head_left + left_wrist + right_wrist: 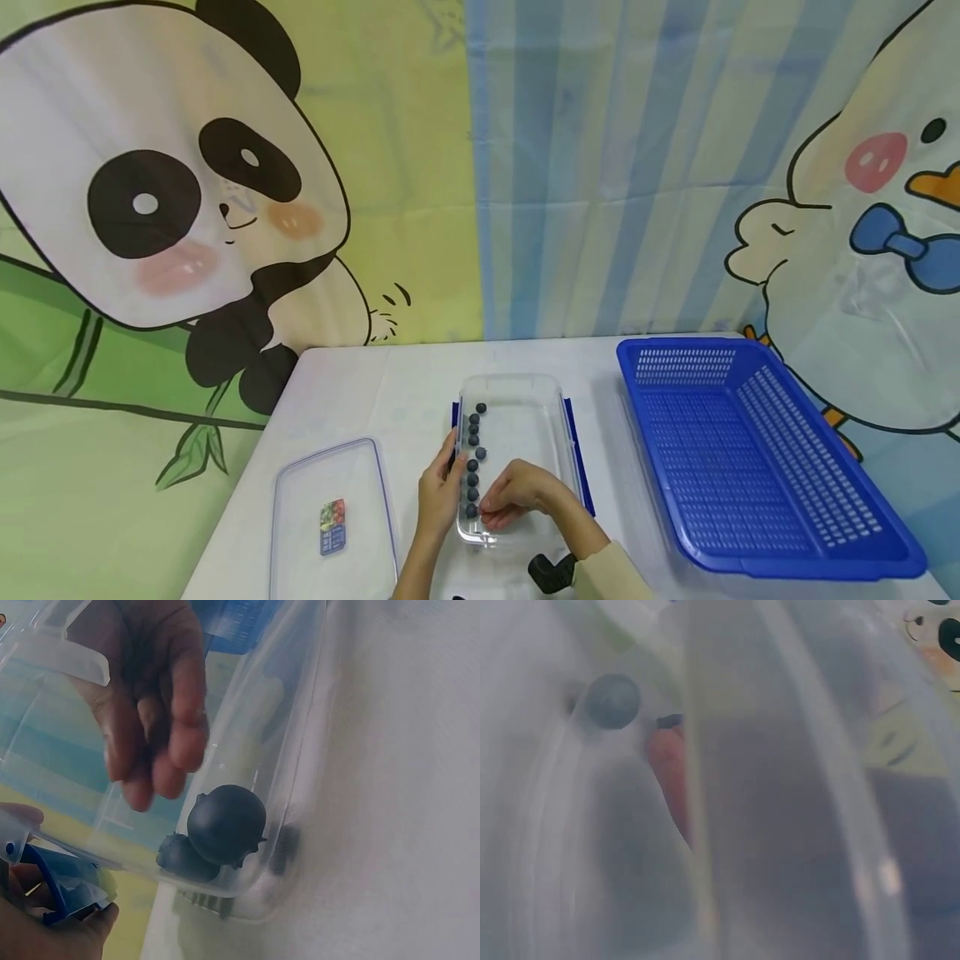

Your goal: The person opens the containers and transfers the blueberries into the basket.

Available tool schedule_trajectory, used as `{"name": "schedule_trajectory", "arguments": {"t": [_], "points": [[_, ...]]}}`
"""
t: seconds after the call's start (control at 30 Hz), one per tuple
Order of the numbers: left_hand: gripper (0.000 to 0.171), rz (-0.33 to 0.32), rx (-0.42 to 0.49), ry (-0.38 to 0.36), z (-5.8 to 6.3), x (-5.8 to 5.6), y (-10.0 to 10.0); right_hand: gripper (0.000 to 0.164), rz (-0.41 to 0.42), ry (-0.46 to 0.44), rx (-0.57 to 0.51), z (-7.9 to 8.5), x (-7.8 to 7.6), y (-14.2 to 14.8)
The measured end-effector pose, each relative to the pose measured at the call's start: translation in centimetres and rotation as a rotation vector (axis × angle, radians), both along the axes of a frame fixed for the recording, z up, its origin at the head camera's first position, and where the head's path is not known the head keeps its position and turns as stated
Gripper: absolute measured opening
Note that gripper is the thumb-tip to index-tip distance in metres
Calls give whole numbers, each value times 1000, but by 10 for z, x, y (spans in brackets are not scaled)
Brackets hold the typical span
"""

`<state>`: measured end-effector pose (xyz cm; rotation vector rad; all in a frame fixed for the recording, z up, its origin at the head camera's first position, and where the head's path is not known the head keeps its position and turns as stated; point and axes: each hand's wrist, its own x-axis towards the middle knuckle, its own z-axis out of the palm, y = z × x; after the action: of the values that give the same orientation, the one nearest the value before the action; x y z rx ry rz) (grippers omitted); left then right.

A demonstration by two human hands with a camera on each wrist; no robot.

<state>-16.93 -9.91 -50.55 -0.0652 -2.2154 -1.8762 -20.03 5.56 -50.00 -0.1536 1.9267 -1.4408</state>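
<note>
On the white table stands a clear plastic box (525,400) with blue side latches. A row of blueberries (473,440) runs along its left inner wall. My left hand (438,496) grips the box's left side, fingers by a blue latch (56,881) in the left wrist view. Inside the box, my right hand (517,496) hangs over the near left corner, fingers pointing down and loosely bent beside the nearest blueberry. Two blueberries (226,825) sit just below its fingertips in the left wrist view; no berry shows between the fingers. The right wrist view is largely blocked by clear plastic.
A clear lid (300,500) with a purplish rim and a small fruit label (332,527) lies to the left. On the right stands a large blue perforated basket (757,467). A cartoon curtain (570,167) hangs behind the table. A black device (551,574) sits at my right wrist.
</note>
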Motion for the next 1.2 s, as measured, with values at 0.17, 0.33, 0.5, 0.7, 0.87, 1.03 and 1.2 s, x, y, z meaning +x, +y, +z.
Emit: {"name": "schedule_trajectory", "arguments": {"t": [0.17, 0.33, 0.5, 0.7, 0.87, 1.03, 1.2], "points": [[43, 5, -3, -4, 2, -1, -2, 4, 10, 27, 92, -2, 0, -7], [43, 0, -5, -11, 1, 0, -3, 6, 58, -2, 163, -3, 1, -14], [43, -11, -14, -8, 1, -1, -4, 9, 97, -21, 176, -2, 2, -16], [43, -12, -27, -5, 1, 0, -4, 7, 121, -16, 201, -2, 1, -16], [42, -10, -14, -20, 1, 0, -4, 4, 122, -14, 233, -1, 3, -18], [42, -14, -10, -27, 2, 0, -4, 6, 102, 11, 259, -2, 6, -20], [43, -12, -10, -30, 2, 0, -3, 6, 84, 17, 250, -4, 7, -20]]}}
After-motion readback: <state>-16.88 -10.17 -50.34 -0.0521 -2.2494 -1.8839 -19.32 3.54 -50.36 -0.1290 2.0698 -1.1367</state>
